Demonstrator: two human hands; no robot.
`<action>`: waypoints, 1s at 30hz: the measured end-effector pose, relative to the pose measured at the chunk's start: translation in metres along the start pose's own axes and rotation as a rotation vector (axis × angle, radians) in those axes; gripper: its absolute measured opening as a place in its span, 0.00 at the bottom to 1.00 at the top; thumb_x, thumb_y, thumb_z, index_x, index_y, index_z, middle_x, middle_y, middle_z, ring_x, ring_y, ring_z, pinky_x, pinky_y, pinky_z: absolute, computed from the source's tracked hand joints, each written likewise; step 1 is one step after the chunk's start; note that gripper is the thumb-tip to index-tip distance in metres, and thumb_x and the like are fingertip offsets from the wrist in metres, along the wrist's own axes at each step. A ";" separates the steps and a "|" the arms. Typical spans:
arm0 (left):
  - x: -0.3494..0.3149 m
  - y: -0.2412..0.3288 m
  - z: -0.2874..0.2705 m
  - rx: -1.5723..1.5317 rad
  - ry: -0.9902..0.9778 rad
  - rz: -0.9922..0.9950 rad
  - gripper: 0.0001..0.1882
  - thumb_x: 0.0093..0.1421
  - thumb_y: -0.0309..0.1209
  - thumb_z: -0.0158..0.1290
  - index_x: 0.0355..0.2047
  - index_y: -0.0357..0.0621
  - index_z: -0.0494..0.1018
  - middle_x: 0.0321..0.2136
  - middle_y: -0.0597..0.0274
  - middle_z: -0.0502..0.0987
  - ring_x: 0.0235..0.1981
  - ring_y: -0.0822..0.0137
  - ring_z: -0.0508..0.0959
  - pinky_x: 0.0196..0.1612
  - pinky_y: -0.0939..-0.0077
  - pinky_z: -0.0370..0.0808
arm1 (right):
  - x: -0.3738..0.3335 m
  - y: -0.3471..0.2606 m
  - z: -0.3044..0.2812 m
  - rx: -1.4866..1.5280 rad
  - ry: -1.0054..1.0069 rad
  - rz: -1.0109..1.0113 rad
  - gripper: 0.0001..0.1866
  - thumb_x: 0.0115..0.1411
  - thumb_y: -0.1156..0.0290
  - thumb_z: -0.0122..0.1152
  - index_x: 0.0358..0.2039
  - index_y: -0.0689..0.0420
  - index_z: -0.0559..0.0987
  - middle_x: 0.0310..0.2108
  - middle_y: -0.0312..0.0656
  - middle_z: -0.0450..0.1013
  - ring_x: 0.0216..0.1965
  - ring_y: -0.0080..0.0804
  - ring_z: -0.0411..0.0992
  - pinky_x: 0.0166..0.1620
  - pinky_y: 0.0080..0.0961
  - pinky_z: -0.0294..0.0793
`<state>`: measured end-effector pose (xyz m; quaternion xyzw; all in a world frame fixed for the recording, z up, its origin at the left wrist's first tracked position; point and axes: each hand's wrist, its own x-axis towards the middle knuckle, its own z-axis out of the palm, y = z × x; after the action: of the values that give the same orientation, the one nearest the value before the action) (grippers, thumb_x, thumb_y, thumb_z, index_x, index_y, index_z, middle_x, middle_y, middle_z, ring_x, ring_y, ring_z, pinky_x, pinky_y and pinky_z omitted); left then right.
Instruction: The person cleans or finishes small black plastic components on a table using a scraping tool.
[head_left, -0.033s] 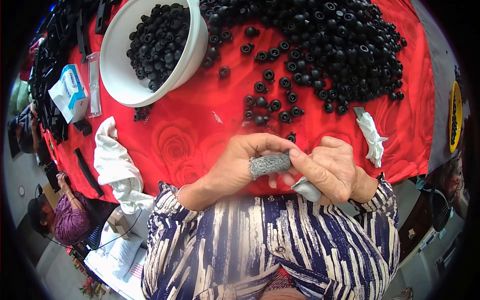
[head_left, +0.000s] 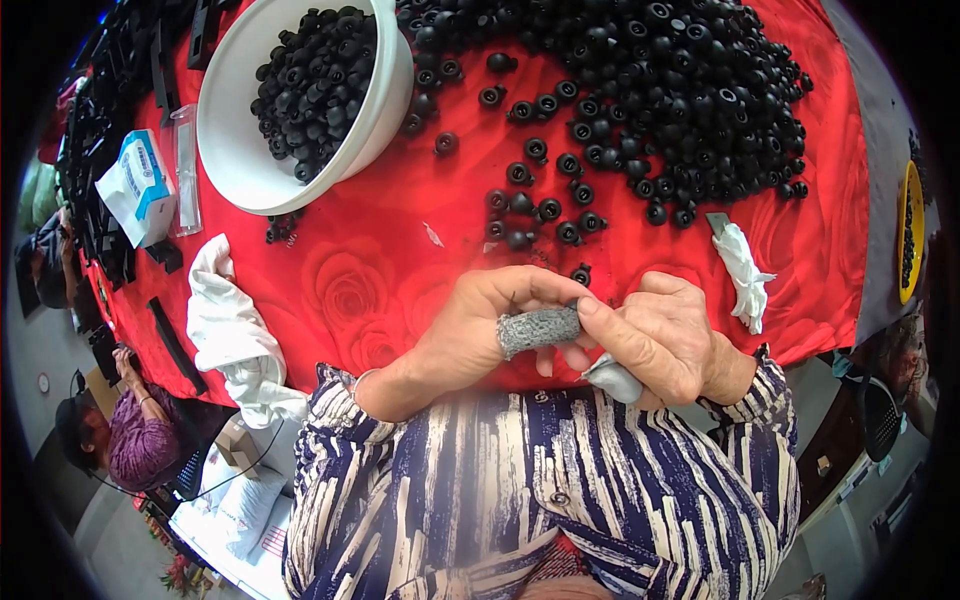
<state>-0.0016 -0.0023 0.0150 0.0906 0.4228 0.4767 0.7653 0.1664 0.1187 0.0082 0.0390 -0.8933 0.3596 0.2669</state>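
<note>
My left hand (head_left: 455, 325) and my right hand (head_left: 660, 340) meet in front of my striped shirt, fingers closed together. A grey knitted finger sleeve (head_left: 538, 333) covers a digit of my left hand. Pinched at the fingertips of both hands is a small black part (head_left: 574, 304), mostly hidden by the fingers. A pale grey cover (head_left: 612, 380) sits on a digit of my right hand. Just beyond the fingers, a small round black knob-like part (head_left: 581, 274) lies on the red rose-patterned cloth (head_left: 350, 290). Several more like it are scattered farther off.
A large heap of black parts (head_left: 690, 100) covers the far right. The white bowl (head_left: 395, 110) at far left holds more. White cloth (head_left: 235, 340), a tissue pack (head_left: 140, 190) and a white-wrapped blade-like tool (head_left: 742, 280) lie around. Another person (head_left: 150, 440) sits at left.
</note>
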 end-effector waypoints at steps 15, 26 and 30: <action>0.002 -0.006 -0.001 0.102 0.018 0.193 0.11 0.52 0.25 0.56 0.36 0.34 0.75 0.30 0.53 0.72 0.24 0.69 0.72 0.21 0.82 0.69 | -0.001 0.003 -0.014 0.355 -0.023 0.461 0.11 0.51 0.76 0.54 0.36 0.66 0.71 0.24 0.43 0.70 0.20 0.33 0.71 0.24 0.23 0.68; 0.003 -0.010 -0.006 0.079 -0.043 0.157 0.13 0.54 0.20 0.52 0.42 0.37 0.74 0.34 0.58 0.72 0.24 0.74 0.73 0.25 0.84 0.70 | -0.004 0.002 -0.007 0.300 -0.048 0.458 0.11 0.51 0.75 0.56 0.35 0.66 0.71 0.26 0.44 0.71 0.22 0.35 0.72 0.26 0.26 0.69; 0.003 -0.010 -0.007 0.063 -0.042 0.123 0.13 0.54 0.20 0.52 0.42 0.37 0.74 0.34 0.58 0.72 0.24 0.74 0.73 0.25 0.84 0.70 | -0.003 0.003 -0.007 0.294 -0.065 0.463 0.13 0.51 0.74 0.58 0.37 0.65 0.71 0.26 0.45 0.72 0.24 0.37 0.73 0.27 0.27 0.72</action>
<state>0.0002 -0.0073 0.0036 0.1503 0.4152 0.5075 0.7399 0.1719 0.1251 0.0092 -0.1165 -0.8248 0.5352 0.1404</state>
